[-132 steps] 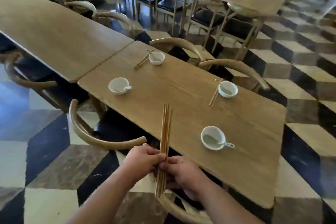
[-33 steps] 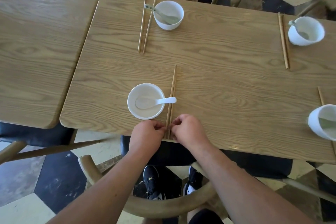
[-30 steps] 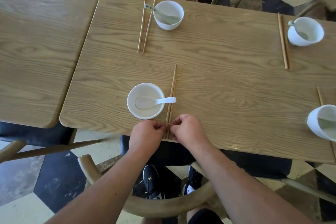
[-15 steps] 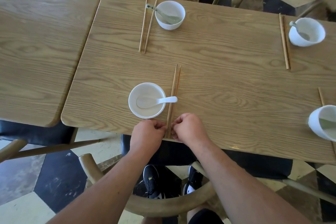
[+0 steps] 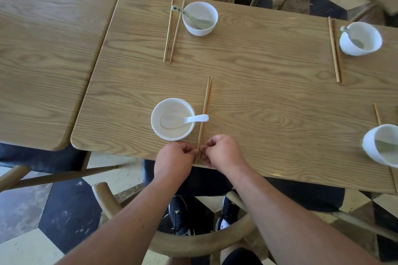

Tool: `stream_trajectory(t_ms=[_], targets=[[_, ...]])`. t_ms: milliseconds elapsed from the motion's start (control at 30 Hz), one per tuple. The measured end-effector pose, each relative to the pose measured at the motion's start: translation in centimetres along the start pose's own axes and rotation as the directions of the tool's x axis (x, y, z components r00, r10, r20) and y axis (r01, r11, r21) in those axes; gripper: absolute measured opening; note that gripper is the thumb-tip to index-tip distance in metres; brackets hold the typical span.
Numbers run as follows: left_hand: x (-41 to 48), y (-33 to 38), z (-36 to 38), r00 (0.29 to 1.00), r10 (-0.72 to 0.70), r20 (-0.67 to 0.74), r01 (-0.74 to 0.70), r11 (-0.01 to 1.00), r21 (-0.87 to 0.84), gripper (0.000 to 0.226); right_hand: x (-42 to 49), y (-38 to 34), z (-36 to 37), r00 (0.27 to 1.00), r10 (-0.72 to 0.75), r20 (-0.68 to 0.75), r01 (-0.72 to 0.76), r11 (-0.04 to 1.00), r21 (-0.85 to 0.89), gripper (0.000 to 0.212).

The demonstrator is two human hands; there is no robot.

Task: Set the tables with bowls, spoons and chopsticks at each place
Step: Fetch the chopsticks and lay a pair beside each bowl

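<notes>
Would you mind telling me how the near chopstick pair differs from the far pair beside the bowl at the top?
The near pair lies tight together, right of its bowl, both hands pinching its end. The far pair splays apart, left of its bowl, untouched. Both are plain wood, lying roughly parallel.

Bare table (image 5: pixel 269 101) right of the chopsticks (image 5: pixel 205 105); bowl (image 5: pixel 173 119) and spoon handle (image 5: pixel 199 118) close on their left.

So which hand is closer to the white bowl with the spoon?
Left. The left hand sits just below the bowl; the right hand is beyond the chopsticks.
</notes>
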State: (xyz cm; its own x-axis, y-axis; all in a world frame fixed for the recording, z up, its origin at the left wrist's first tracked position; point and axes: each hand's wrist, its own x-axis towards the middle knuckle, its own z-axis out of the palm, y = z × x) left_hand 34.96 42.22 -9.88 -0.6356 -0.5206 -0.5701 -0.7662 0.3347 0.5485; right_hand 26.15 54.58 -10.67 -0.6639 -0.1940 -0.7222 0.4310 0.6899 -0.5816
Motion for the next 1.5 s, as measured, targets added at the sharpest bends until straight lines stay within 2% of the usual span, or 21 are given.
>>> stream_trajectory(t_ms=[233, 733, 1033, 1233, 1500], targets=[[0.2, -0.3, 0.3, 1.000, -0.001, -0.011, 0.001, 1.000, 0.010, 0.006, -0.3, 0.0, -0.2, 1.000, -0.009, 0.027, 0.009, 1.000, 0.006, 0.020], [0.3, -0.4, 0.3, 1.000, -0.015, 0.010, 0.015, 1.000, 0.008, 0.011, -0.4, -0.6, -0.7, 0.996, 0.036, 0.082, -0.040, 0.998, 0.047, 0.021], [0.4, -0.5, 0.3, 1.000, -0.005, 0.010, 0.005, 1.000, 0.006, 0.004, -0.7, -0.9, -1.0, 0.995, 0.028, 0.099, -0.033, 0.998, 0.051, 0.018], [0.4, -0.5, 0.2, 1.000, -0.013, 0.025, 0.013, 1.000, 0.001, 0.005, -0.8, -0.9, -0.9, 0.995, 0.033, 0.100, -0.039, 0.997, 0.061, 0.016], [0.4, -0.7, 0.0, 1.000, -0.002, 0.024, 0.003, 0.999, -0.040, 0.020, -0.7, -0.7, -1.0, 0.994, 0.030, 0.108, -0.037, 0.997, 0.066, 0.017]])
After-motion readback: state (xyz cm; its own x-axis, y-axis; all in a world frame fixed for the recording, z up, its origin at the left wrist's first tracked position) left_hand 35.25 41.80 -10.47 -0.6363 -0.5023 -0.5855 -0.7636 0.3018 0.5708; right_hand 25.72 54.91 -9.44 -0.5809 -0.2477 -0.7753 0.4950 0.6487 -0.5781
